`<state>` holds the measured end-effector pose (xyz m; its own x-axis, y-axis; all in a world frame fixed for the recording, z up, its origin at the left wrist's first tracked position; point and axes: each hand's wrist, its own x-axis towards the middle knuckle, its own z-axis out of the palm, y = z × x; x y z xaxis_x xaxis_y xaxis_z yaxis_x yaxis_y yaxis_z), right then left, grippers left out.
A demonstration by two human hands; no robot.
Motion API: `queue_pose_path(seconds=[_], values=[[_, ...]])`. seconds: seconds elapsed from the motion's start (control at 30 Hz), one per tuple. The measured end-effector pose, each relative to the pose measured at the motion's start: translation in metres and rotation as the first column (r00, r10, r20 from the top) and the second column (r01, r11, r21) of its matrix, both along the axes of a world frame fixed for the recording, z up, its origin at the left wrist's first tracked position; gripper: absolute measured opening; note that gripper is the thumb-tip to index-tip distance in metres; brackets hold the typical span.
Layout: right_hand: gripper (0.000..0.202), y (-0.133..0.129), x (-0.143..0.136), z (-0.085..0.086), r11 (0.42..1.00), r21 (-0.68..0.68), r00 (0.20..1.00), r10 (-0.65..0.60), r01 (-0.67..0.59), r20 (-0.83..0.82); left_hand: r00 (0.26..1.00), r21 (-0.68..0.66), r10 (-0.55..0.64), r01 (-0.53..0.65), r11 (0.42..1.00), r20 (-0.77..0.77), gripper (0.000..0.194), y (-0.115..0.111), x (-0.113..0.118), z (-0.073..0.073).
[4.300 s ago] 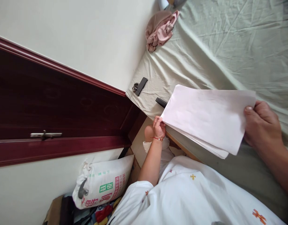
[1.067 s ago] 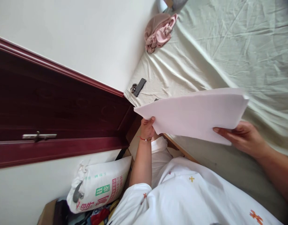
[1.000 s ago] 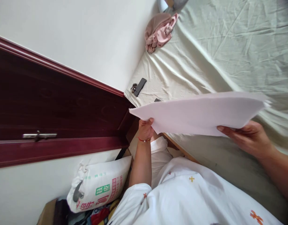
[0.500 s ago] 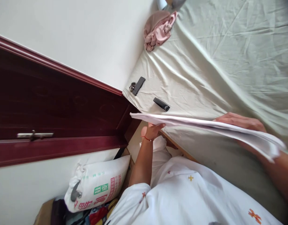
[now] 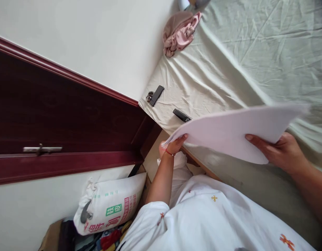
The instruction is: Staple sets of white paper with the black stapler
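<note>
A stack of white paper (image 5: 229, 130) is held up over the edge of the bed, its broad face turned toward me and its far right corner blurred. My left hand (image 5: 177, 143) grips its left end, thumb on the near face. At the lower right edge, my right hand (image 5: 283, 150) pinches the sheets, thumb on top and fingers behind. Just beyond the paper's left part lies a black stapler (image 5: 181, 115), partly covered by it. Farther left on the sheet is another black object (image 5: 157, 96) beside a small metallic bunch (image 5: 149, 96).
A pale green bedsheet (image 5: 255, 62) covers the bed. Pink cloth (image 5: 180, 33) is crumpled near the wall. At left stands a dark red door (image 5: 58, 115) with a metal bolt. Below it, a white printed sack (image 5: 113, 204) leans by a cardboard box (image 5: 52, 237).
The paper has turned from nearly edge-on to show its broad face. My right hand has shifted from behind the stack to its lower right edge, with the thumb now in front.
</note>
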<state>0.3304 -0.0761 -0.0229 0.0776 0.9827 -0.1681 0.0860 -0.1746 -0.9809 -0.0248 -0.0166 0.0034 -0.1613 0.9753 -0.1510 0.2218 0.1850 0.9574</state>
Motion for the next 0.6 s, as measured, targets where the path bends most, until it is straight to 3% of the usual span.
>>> queue_pose_path(seconds=[0.1, 0.17, 0.33, 0.47, 0.6], values=[[0.045, 0.000, 0.001, 0.004, 0.962, -0.270, 0.987, -0.007, -0.038, -0.164, 0.995, -0.076, -0.047, 0.054, 0.996, 0.086, 0.046, 0.001, 0.006, -0.008], [0.049, 0.002, 0.001, 0.010, 0.935, -0.348, 0.972, -0.020, -0.064, -0.232, 0.988, -0.131, -0.025, 0.045, 0.990, 0.150, 0.050, 0.003, 0.011, -0.010], [0.047, 0.005, 0.000, 0.016, 0.913, -0.405, 0.957, -0.069, -0.053, -0.282, 0.978, -0.184, 0.031, 0.007, 0.983, 0.205, 0.054, 0.007, 0.020, -0.009], [0.046, 0.006, 0.000, 0.012, 0.891, -0.455, 0.973, -0.112, 0.009, -0.201, 0.973, -0.208, -0.053, 0.101, 0.973, 0.224, 0.052, 0.010, 0.025, -0.006], [0.042, 0.007, 0.000, 0.009, 0.908, -0.401, 0.960, -0.211, 0.122, -0.185, 0.977, -0.225, -0.097, 0.140, 0.964, 0.191, 0.051, 0.013, 0.028, 0.001]])
